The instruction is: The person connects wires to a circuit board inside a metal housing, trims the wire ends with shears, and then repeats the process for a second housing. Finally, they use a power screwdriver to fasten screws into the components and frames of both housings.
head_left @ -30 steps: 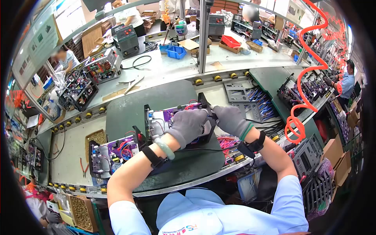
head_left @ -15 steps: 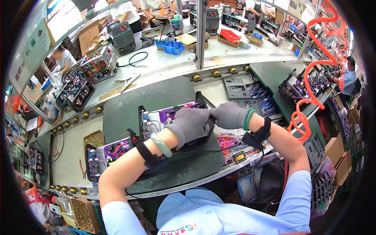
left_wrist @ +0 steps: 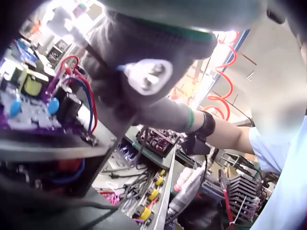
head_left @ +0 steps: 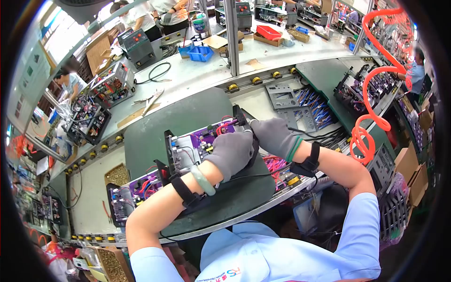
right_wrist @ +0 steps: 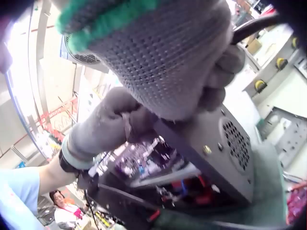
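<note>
An open-topped chassis [head_left: 181, 152] with purple circuit boards stands on a green mat [head_left: 164, 110]. Both gloved hands meet at its black end panel [right_wrist: 235, 148], which has a round vent grille. My right hand [head_left: 277, 136] is on the panel's outer side, its fingers curled around a black cable [right_wrist: 256, 26]. On the inner side, my left hand [head_left: 232, 152] bends its fingers close behind the panel edge; I cannot tell what they hold. A white oval piece [left_wrist: 149, 75] with dark spots overlaps the grey glove in the left wrist view.
A second chassis [head_left: 141, 188] sits to the left, beside a tray of small brass-coloured parts [head_left: 117, 175]. Grey panels [head_left: 300, 117] and blue wires [head_left: 315, 113] lie to the right. A coiled red hose [head_left: 364, 141] hangs at the right.
The head view has shifted slightly. Both hands stay at the end panel, the left now turned a little more over the chassis end and the right wrist angled slightly lower.
</note>
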Motion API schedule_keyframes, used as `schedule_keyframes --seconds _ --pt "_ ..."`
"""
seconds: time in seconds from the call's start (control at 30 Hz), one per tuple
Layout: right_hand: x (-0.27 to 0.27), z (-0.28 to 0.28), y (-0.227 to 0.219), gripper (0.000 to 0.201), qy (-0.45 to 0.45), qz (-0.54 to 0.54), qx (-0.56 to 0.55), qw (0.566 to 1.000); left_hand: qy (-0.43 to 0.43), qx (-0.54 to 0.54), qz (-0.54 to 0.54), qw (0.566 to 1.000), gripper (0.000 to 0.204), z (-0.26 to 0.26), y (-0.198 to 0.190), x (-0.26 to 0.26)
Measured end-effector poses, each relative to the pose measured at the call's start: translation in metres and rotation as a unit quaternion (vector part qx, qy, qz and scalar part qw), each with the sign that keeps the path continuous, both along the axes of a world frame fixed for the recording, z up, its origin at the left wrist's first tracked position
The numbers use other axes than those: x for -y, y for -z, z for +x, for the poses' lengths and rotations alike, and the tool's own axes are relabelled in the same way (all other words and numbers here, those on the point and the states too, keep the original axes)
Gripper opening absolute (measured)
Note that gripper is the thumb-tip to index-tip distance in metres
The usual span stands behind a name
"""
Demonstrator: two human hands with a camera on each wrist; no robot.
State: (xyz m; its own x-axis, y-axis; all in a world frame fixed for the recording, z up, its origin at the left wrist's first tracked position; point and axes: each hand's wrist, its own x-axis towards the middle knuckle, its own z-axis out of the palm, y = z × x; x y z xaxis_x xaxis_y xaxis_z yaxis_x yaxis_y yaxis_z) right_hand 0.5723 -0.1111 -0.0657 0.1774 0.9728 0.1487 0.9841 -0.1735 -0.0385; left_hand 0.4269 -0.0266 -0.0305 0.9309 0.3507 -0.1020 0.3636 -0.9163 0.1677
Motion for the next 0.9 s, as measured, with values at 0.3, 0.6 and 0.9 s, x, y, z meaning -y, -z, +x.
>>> schedule_keyframes --seconds 0.3,0.6,0.9 --pt "-0.009 -0.001 -0.041 0.023 0.016 -0.237 -0.02 0.971 0.062 0.021 -0.076 0.995 0.016 0.001 -0.004 -0.016" --pt "-0.01 0.004 0.002 0.023 -0.001 -0.178 -0.004 0.984 0.011 -0.012 -0.038 0.999 0.02 0.005 0.015 -0.007" --pt "0.055 0.01 -0.005 0.038 -0.027 0.222 -0.028 0.974 -0.095 0.177 -0.732 0.651 0.043 -0.074 -0.051 -0.021"
